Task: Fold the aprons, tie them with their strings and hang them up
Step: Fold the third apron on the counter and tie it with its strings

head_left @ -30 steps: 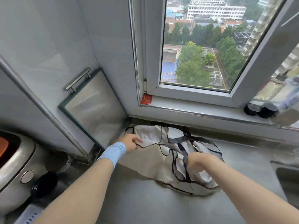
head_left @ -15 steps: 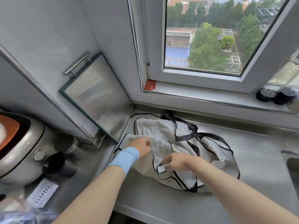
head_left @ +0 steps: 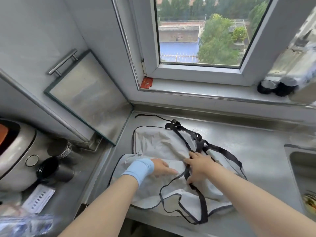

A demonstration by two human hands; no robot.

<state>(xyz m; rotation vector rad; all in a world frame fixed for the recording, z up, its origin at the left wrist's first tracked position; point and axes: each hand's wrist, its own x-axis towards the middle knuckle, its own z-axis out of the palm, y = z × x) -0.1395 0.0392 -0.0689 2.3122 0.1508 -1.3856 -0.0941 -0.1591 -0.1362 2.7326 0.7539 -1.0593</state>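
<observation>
A pale grey apron (head_left: 159, 142) with black trim lies crumpled on the steel counter (head_left: 256, 151), and its near part hangs over the front edge. Its black straps (head_left: 200, 144) are tangled across the top and trail toward me in loops. My left hand (head_left: 162, 168), with a blue wristband, lies flat on the cloth, fingers straight and pointing right. Just to its right, my right hand (head_left: 200, 166) presses on the apron with spread fingers, over a black strap. The two hands almost touch.
A steel-framed board (head_left: 85, 98) leans against the wall at the counter's left. A rice cooker (head_left: 15, 156) and dark cups (head_left: 49, 170) stand lower left. A sink (head_left: 304, 168) lies at the right, and black jars (head_left: 273, 86) stand on the window sill.
The apron has come nearer to the counter's front edge. Both hands have moved together over its middle, and my left hand has gone from holding the edge to lying flat.
</observation>
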